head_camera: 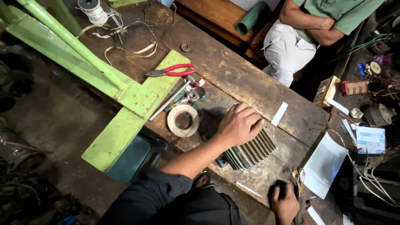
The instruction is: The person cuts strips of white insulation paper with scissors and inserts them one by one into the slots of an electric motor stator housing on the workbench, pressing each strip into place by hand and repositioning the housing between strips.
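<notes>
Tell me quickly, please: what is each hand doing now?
Left hand: open, resting palm-down on the ribbed motor housing.
Right hand: closed around the scissors, at the table edge.

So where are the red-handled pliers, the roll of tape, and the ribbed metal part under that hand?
Red-handled pliers (pixel 173 70), head view, on the red handles.
Beige roll of tape (pixel 183 121), head view, on its flat ring face.
Grey finned metal motor housing (pixel 252 152), head view, on the ribs beside the left hand (pixel 238 125).
</notes>
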Tool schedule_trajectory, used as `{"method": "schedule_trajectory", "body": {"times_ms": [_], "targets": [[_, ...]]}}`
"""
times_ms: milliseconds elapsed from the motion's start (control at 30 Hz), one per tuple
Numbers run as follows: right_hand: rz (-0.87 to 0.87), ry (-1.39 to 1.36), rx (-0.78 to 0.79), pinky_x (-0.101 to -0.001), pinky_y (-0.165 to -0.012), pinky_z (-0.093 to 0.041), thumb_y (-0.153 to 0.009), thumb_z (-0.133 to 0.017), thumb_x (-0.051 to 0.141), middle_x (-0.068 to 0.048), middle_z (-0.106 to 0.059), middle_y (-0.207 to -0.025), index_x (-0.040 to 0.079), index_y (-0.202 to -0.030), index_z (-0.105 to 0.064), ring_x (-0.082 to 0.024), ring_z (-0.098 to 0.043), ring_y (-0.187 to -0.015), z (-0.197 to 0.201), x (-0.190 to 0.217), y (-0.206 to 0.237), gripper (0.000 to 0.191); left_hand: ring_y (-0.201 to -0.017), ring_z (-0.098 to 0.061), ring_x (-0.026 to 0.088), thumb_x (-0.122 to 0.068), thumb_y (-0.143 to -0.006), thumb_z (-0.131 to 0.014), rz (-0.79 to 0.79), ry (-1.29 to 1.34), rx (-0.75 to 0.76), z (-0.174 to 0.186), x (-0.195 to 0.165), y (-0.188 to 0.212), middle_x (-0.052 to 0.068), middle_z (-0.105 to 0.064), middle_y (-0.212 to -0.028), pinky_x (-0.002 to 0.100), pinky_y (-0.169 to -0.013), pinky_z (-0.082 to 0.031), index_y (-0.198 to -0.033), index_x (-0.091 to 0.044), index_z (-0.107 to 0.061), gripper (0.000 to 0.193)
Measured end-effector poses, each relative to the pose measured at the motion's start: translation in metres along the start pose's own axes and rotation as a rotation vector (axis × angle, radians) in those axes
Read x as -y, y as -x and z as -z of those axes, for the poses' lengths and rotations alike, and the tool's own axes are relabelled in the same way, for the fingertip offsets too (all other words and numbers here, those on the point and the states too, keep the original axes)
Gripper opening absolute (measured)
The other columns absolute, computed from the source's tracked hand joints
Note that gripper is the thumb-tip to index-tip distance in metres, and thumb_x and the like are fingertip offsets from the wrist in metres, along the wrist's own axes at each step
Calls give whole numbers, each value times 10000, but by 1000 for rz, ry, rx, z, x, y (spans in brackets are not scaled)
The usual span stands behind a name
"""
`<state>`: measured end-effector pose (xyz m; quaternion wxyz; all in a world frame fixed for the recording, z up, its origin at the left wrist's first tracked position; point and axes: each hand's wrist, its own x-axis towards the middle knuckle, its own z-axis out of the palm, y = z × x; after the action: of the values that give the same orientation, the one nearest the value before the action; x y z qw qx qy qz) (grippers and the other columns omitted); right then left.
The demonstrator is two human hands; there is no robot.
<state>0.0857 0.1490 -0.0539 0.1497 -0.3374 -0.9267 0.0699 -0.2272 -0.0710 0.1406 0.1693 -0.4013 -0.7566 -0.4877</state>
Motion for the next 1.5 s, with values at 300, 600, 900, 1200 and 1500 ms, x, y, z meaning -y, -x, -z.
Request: {"method": "schedule_trajectory", "body": {"times_ms": [300, 600, 900, 1200, 1500], "targets": [[22, 12, -14, -459, -751, -555, -956, -637, 355, -120, -733, -998, 206, -1157, -698, -368, -699, -887, -7, -9, 2, 258, -974, -632, 265, -271, -986, -624, 12, -12, 35, -3, 4, 0, 76, -716, -943, 421, -915, -510, -905, -54, -742, 259], [-25, -2, 27, -472, -751, -553, -948, -645, 342, -136, -730, -996, 188, -1131, -701, -388, -694, -884, 5, 3, 1, 245, -944, -623, 260, -272, -999, -610, -15, -15, 40, -10, 9, 2, 78, -710, -925, 430, -919, -492, -881, -60, -731, 271], [-32, -121, 29, -471, -752, -552, -930, -645, 289, -151, -725, -988, 166, -1082, -699, -390, -691, -874, 23, 15, -4, 203, -1113, -578, 361, -350, -903, -624, 145, -397, -241, -18, 4, 6, 190, -685, -1153, 493, -963, -446, -1042, -74, -724, 324], [16, -169, 26, -466, -736, -550, -921, -657, 257, -149, -725, -953, 163, -1074, -697, -380, -691, -858, 25, 2, -8, 184, -864, -685, 497, -530, -1035, -557, 710, -157, 230, -8, 27, 19, 291, -695, -883, 542, -757, -550, -1111, 13, -672, 560], [8, -168, 75, -479, -726, -548, -923, -659, 281, -172, -723, -943, 129, -1078, -688, -394, -688, -848, 29, -11, -11, 220, -832, -645, 485, -442, -1080, -497, 575, -9, 92, -26, 39, 34, 256, -677, -843, 537, -715, -478, -920, 16, -675, 516]]}}
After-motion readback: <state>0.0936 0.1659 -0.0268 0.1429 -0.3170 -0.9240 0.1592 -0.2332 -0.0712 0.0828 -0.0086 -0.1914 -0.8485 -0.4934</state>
